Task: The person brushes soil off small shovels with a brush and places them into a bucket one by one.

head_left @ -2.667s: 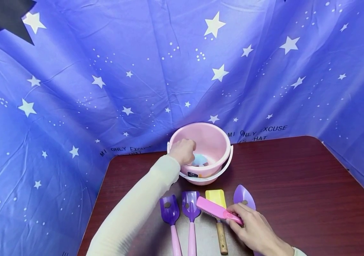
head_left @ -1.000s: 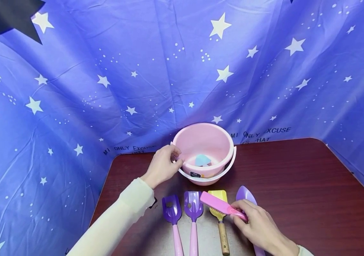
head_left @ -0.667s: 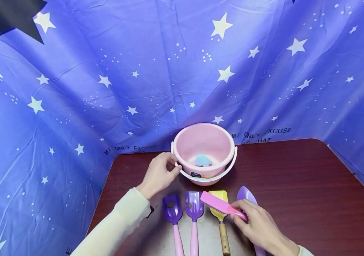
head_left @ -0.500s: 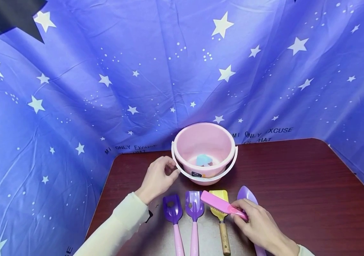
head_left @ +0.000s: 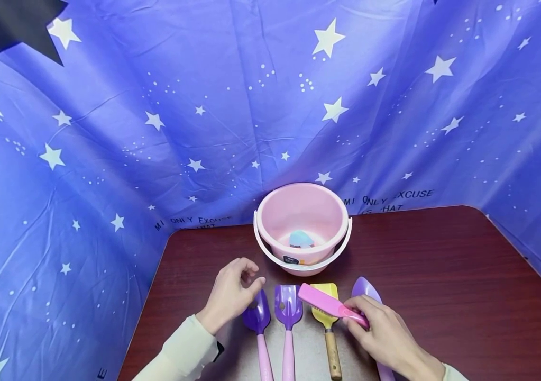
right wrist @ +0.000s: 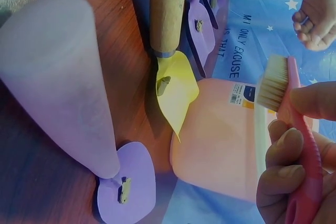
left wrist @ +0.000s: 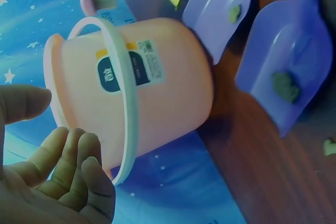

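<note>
Your right hand [head_left: 382,336] pinches a pink brush [head_left: 320,301] by its handle above a yellow shovel [head_left: 326,318], while your left hand [head_left: 232,291] hangs loosely curled, thumb parted from the fingertips, over the blade of a purple shovel [head_left: 258,320]. A second purple shovel [head_left: 289,307] lies between your hands. Ahead of them stands a pink bucket [head_left: 305,211]; only the head view looks inside, onto a pale blue piece [head_left: 301,238]. The left wrist view shows more of the bucket's printed label [left wrist: 128,66], crossed by the white handle [left wrist: 127,85]. The right wrist view bares a lump [right wrist: 164,85] on the yellow shovel and another on the lilac spade [right wrist: 131,166] beside your right hand, plus the brush's dense, pale bristles [right wrist: 273,80].

The blades are glossy and scooped, the yellow shovel's grip round wood, the lumps rough and irregular. Reddish-brown wood grain marks the surface [head_left: 422,264]; creased blue cloth [head_left: 232,132] with white stars hangs beyond your hands.
</note>
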The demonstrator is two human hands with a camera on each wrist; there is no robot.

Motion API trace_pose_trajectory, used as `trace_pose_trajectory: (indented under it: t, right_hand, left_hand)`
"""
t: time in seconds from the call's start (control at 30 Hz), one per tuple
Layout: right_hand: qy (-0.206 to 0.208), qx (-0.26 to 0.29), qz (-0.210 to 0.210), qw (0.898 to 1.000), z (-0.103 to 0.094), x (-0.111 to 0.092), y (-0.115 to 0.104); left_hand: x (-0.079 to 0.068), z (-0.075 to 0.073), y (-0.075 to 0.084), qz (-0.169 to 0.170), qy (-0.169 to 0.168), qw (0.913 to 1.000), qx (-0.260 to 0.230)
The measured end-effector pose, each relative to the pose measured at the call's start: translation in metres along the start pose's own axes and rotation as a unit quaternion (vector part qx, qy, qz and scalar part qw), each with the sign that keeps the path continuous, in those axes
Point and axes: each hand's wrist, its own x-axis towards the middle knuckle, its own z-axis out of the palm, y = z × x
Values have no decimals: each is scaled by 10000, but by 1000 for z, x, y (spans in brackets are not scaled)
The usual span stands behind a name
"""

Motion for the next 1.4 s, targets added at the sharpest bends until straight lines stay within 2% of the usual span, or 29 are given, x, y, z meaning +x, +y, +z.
trace_pose_trajectory:
  t: [0.57, 0.77, 0.97, 1.4]
  right_hand:
    - [25, 35, 47, 10000, 3, 0, 2]
    - [19, 40, 60, 10000, 4, -1, 2]
    - [35, 33, 32, 10000, 4, -1, 2]
    - [50, 58, 51, 10000, 5, -2, 2]
  left_hand:
    - [-37, 16, -15, -225, 1, 9996, -148]
    - [-49, 21, -19, -408, 17, 9982, -440]
    - [-63, 29, -25, -690, -73, 9959, -578]
    - [-86, 35, -32, -944, -308, 9931, -621]
